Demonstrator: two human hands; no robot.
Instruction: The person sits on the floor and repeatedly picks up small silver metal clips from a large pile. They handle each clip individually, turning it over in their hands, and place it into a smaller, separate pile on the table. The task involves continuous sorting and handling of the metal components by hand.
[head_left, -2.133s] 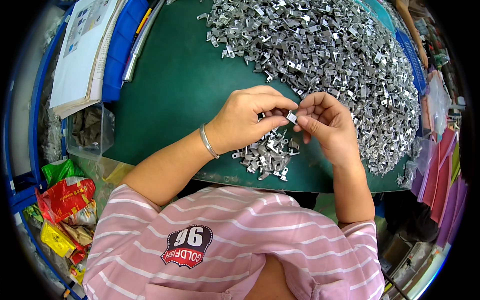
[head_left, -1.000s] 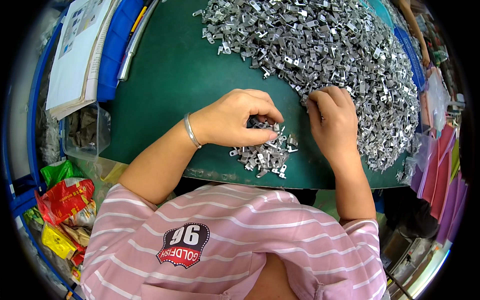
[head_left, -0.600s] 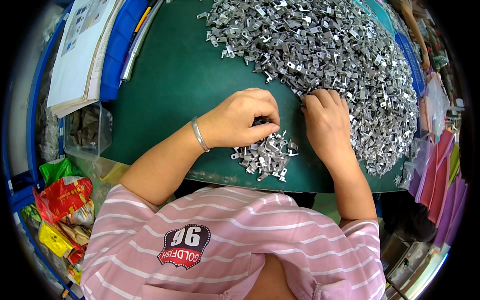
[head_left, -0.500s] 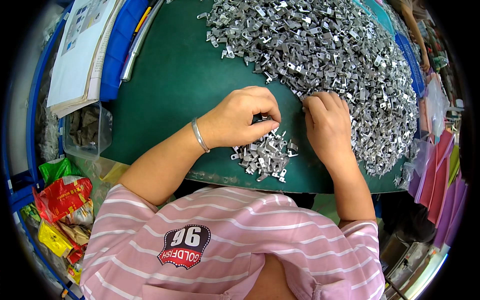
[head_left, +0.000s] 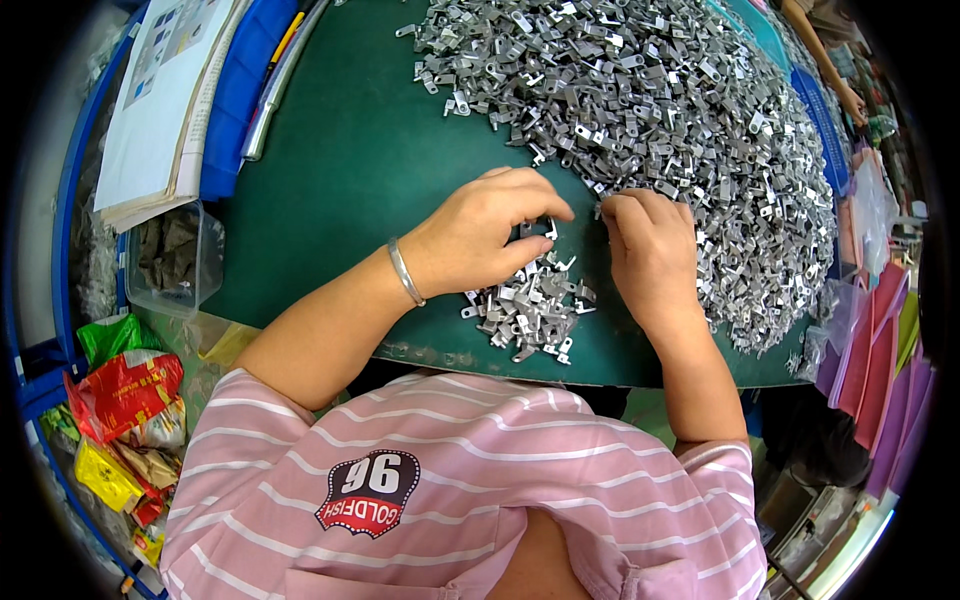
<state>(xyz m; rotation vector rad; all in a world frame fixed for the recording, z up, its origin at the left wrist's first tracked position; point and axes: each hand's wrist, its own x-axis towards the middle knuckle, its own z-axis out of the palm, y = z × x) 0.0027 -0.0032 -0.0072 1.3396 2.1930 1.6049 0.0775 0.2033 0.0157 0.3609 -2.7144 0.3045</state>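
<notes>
Small silver metal brackets with holes lie in a large pile (head_left: 640,90) over the far and right part of the green table. A smaller heap of the same brackets (head_left: 535,310) sits near the front edge, just below my left hand (head_left: 485,230). Thumb and index finger of that hand are apart, with a bracket (head_left: 551,229) showing in the gap. Its other fingers are hidden. My right hand (head_left: 650,245) is closed at the pile's near edge, fingertips pinched together. What they hold is hidden, though silver shows beside the tips.
Papers (head_left: 160,100) and a blue tray (head_left: 232,110) with pens stand at the far left. A clear plastic box (head_left: 180,265) with dark contents sits below them, above colourful packets (head_left: 125,395). At the far right are a blue basket (head_left: 820,125) and another person's arm (head_left: 825,60).
My left thumb and index finger have spread apart, and a bracket now shows between them. My right hand has shifted slightly left. The other person's arm has moved a little.
</notes>
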